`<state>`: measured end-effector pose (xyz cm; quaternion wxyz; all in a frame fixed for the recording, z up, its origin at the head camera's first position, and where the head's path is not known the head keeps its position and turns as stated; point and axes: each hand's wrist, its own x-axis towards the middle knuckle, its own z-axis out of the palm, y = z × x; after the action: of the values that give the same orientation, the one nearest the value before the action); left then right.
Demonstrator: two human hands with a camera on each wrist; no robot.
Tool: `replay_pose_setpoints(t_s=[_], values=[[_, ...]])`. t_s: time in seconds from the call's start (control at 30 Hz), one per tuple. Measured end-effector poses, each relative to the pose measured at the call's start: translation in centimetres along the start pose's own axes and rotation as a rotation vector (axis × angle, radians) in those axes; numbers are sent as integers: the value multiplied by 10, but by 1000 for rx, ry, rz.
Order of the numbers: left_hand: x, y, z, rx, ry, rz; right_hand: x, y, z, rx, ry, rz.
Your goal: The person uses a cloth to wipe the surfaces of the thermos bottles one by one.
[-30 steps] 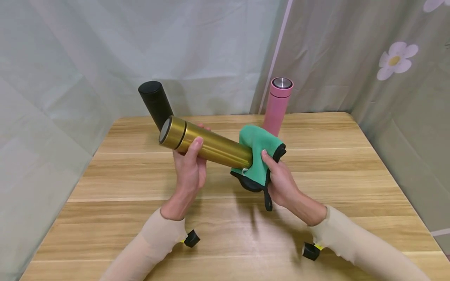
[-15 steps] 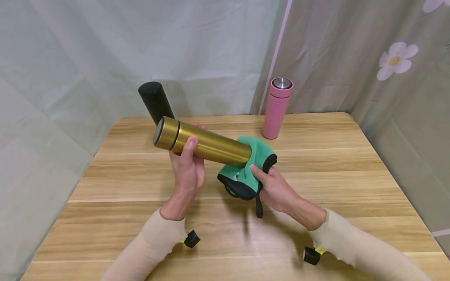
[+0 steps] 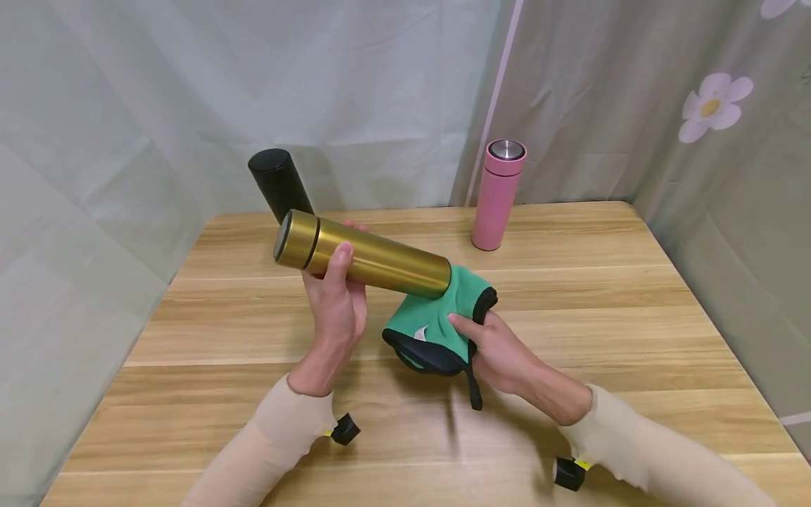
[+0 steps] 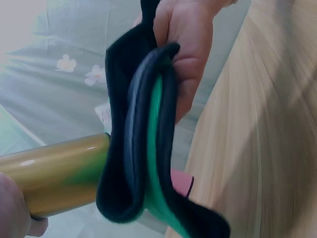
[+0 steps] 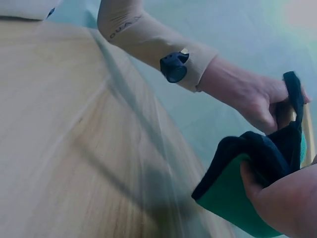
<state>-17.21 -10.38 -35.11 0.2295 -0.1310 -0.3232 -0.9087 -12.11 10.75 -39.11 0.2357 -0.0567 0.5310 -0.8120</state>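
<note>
A gold thermos bottle (image 3: 386, 265) is tilted above the table, its capped end toward the left. My left hand (image 3: 334, 303) grips it near the cap, thumb across the front and fingers behind. My right hand (image 3: 503, 352) holds a folded green cloth (image 3: 437, 320) with black edging and a hanging loop, thumb on top. The cloth lies against the bottle's base end at the right. In the left wrist view the cloth's dark folded edges (image 4: 136, 148) stand beside the gold bottle (image 4: 59, 173). The right wrist view shows the right hand (image 5: 292, 198) pinching the green cloth (image 5: 237, 198).
Behind the gold bottle stands a black bottle (image 3: 281, 183), partly covered by it. A pink thermos bottle (image 3: 497, 201) with a steel lid stands upright at the back right. The wooden table (image 3: 608, 310) ends at a hanging curtain (image 3: 393, 105).
The right hand and cloth have moved down and slightly left along the bottle's base end, uncovering the pink bottle's lower part. The gold bottle has shifted slightly left, still in the left hand.
</note>
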Motion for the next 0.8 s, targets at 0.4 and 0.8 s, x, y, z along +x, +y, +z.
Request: replay_pose_setpoints(t_s=[0.4, 0.8], values=[[10, 18, -18, 161, 98, 19, -7, -6, -10, -16, 79, 75], [29, 58, -59, 419, 240, -87, -24, -34, -36, 14, 215, 73]])
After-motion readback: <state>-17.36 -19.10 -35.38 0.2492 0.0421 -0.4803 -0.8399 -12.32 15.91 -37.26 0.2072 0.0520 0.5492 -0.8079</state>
